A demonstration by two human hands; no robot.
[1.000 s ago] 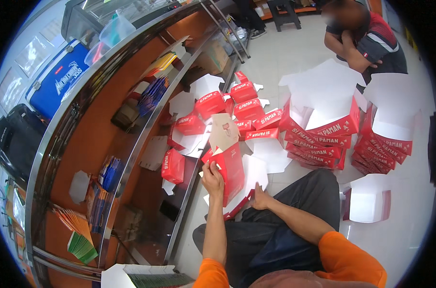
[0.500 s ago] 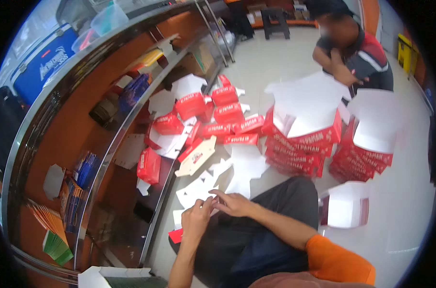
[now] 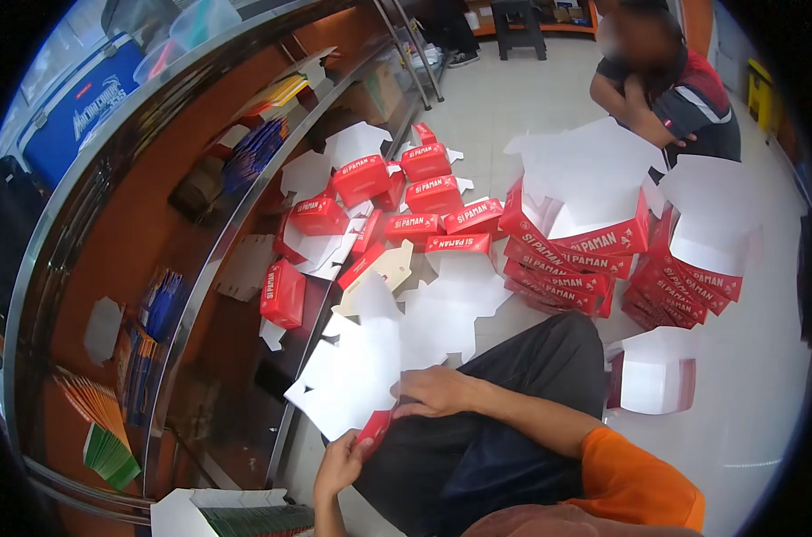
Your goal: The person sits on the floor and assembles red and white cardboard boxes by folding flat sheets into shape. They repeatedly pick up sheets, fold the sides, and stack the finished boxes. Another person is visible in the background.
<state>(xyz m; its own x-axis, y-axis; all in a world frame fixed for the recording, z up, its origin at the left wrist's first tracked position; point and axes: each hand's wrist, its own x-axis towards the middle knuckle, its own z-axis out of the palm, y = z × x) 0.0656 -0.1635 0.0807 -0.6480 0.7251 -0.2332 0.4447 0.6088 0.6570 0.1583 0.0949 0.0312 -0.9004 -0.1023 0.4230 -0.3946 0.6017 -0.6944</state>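
We are on the tiled floor behind a shop counter, most likely a food takeaway. Just past our hands, red-and-white cardboard boxes [image 3: 549, 246] lie folded and stacked in nested piles. To the left of our hands, a curved wooden counter [image 3: 155, 268] with metal-edged shelves holds leaflets [image 3: 110, 452] and small packets. A blue cooler [image 3: 70, 107] stands on top, and another person [image 3: 670, 89] crouches beyond the stacks.

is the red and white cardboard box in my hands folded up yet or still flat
Still flat. The red and white cardboard box blank lies spread over the lap, white inside up, flaps splayed; the left hand pinches its red edge, the right hand presses on it.
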